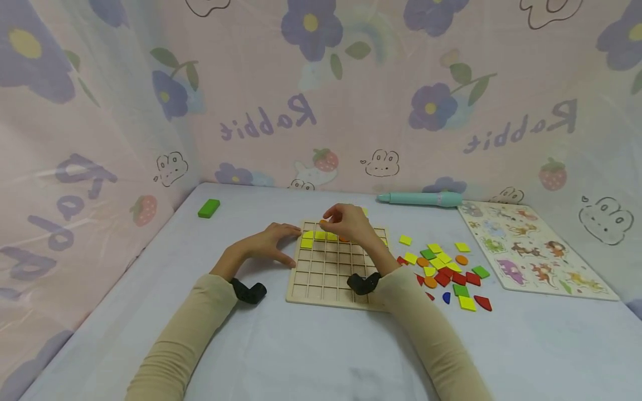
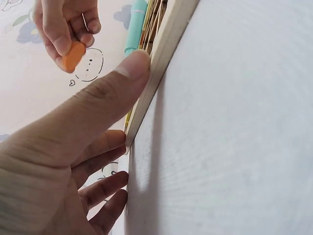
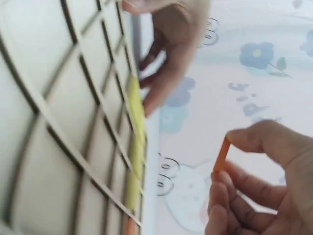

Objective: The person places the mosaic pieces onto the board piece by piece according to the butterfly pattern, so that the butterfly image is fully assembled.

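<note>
A wooden grid board (image 1: 317, 278) lies on the white cloth. My left hand (image 1: 266, 243) is at its left side, the thumb on the board's edge and the fingers near the far left corner. Over the far part of the board, my right hand (image 1: 352, 224) pinches a small orange tile (image 3: 222, 154) between thumb and forefinger, raised above the grid. Yellow tiles (image 1: 320, 236) sit in cells near the far edge, with one more below the leftmost. An orange tile (image 1: 344, 239) in that row is partly covered by the right hand.
Loose red, yellow, green, orange and blue tiles (image 1: 443, 277) are scattered right of the board. Beyond them lies an animal picture board (image 1: 531, 248). A teal pen (image 1: 420, 199) lies at the back, and a green block (image 1: 209, 208) at the back left. Printed curtains enclose the table.
</note>
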`<control>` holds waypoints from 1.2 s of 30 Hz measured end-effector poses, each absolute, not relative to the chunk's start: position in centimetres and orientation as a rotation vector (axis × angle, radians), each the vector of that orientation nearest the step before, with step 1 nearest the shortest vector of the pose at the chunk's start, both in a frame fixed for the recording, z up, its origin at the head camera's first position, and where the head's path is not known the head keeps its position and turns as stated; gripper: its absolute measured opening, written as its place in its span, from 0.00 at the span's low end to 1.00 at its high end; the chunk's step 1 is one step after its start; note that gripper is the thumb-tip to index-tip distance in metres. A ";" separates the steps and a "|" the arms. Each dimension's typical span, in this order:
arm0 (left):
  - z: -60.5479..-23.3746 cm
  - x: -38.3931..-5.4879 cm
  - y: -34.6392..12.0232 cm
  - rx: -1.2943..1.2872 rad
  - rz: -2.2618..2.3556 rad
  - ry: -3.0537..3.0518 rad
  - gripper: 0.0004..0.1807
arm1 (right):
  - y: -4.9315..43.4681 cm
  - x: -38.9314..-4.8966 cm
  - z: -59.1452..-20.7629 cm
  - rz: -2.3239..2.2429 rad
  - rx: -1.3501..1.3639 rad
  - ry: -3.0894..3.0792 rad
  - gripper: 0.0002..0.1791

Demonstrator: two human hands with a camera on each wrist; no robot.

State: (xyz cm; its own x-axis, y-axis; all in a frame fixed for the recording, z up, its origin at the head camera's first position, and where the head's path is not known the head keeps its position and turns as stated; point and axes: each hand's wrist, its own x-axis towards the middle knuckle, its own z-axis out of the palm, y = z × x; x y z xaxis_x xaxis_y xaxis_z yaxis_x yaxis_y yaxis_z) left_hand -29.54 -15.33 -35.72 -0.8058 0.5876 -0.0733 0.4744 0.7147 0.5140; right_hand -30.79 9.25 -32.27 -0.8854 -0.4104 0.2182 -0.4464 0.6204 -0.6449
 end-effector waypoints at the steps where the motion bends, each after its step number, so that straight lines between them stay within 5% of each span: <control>1: -35.7 -29.5 -15.3 0.852 0.708 2.692 0.46 | 8.9 -30.8 -32.5 1.132 0.766 -2.786 0.13; 8: -35.7 -29.6 -15.3 0.842 0.714 2.686 0.46 | 8.5 -31.4 -34.2 1.047 1.019 -2.835 0.10; 36: -35.7 -29.5 -15.5 0.853 0.726 2.678 0.47 | 9.0 -31.8 -35.5 1.083 1.175 -2.850 0.10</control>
